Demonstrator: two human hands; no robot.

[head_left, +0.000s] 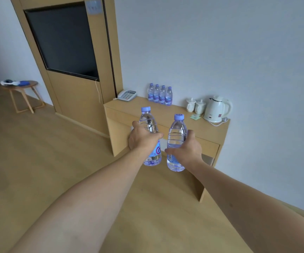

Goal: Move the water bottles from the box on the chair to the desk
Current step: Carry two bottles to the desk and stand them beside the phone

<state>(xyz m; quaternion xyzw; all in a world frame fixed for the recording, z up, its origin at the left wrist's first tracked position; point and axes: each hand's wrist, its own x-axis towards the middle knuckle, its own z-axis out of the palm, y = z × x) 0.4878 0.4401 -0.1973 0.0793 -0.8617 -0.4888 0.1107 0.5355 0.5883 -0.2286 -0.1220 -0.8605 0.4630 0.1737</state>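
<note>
My left hand (141, 138) grips a clear water bottle (148, 119) with a lilac cap around its middle. My right hand (187, 147) grips a second, similar water bottle (177, 130) the same way. Both bottles are upright and held in the air side by side, in front of the wooden desk (175, 115). Several more bottles (160, 94) stand in a row at the back of the desk against the wall. The box and the chair are out of view.
On the desk sit a telephone (127, 95) at the left, two white cups (196, 105) and a white kettle (217, 109) at the right. A dark screen in a wooden panel (63, 42) stands left of the desk. A small round table (24, 88) is far left.
</note>
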